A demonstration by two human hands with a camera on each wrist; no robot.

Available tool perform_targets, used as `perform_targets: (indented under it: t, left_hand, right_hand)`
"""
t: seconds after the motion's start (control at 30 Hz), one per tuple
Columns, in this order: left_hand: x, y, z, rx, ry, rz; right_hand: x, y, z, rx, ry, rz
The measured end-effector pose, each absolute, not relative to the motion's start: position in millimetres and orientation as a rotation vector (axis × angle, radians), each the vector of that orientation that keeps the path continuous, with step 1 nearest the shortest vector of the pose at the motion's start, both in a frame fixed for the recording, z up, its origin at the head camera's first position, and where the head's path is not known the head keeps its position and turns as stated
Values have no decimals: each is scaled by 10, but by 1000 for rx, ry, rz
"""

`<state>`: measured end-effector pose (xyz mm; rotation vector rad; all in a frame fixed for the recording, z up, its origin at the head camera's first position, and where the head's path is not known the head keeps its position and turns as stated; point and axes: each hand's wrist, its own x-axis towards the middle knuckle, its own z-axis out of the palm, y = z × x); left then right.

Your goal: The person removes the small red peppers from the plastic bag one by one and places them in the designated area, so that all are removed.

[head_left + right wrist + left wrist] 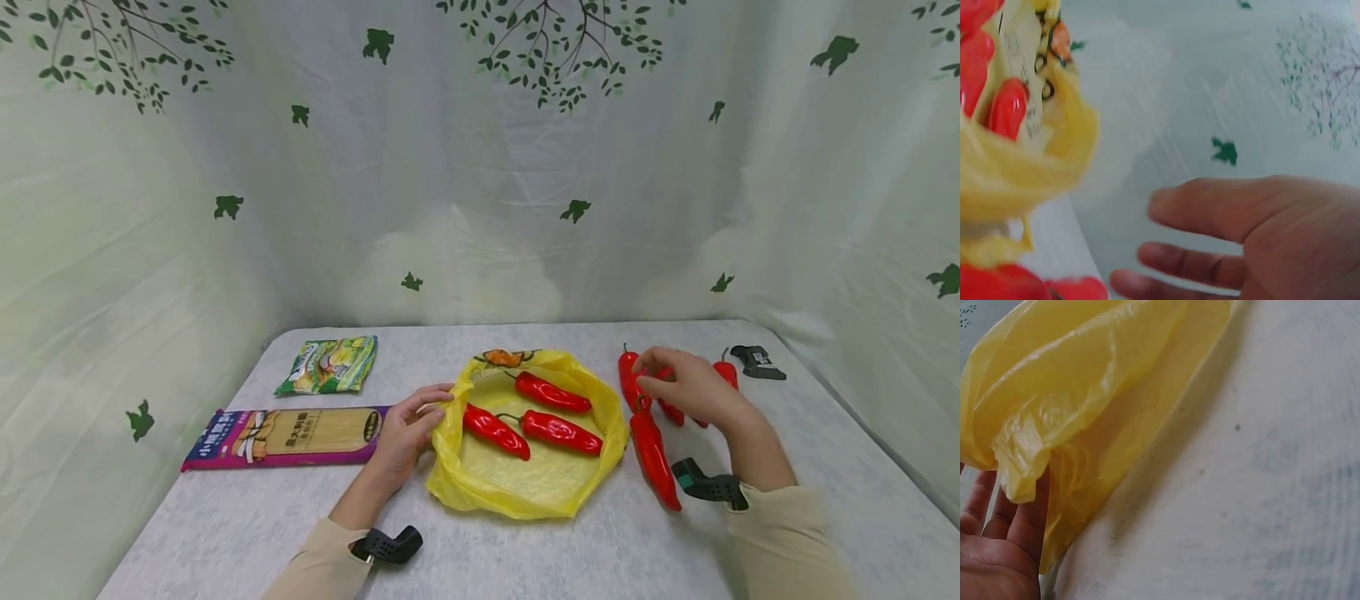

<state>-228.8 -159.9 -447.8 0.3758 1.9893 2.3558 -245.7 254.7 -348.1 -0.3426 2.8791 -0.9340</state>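
Note:
A yellow plastic bag (pixel 517 500) stands with its mouth spread, and three glossy red chili peppers (pixel 555 392) lie inside. At its left rim my left hand (pixel 408 433) holds the plastic; the left wrist view shows fingers (pixel 1027 519) behind a fold of the bag, with the thumb hidden. My right hand (pixel 693 385) hovers over several more red chili peppers (pixel 654 458) to the right of the bag. Its thumb and fingers are apart and loosely bent, with nothing between them in the right wrist view.
Left of the bag lies a purple-edged pack of noodles (pixel 300 437). A green snack packet (pixel 330 365) lies behind it. At the back right corner is a small black object (pixel 757 362). White leaf-printed curtains (pixel 480 250) enclose the table on three sides.

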Motion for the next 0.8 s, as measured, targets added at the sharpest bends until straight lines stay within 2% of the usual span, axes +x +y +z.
perform_targets:
  t: [0.37,0.57,0.8]
  left_hand:
    - [-2258,-1606,-4472,348,1979,2352]
    - [-2251,-1615,-4490,351,1982,2334]
    - [-2268,-1584,-4467,363,1971,2335]
  right_hand:
    - [-2343,1999,-3357,-538,2882,-1143]
    - [-2387,1712,-3434,-595,2764,-1158]
    - [-2420,1635,-3601,-636,2660,-1072]
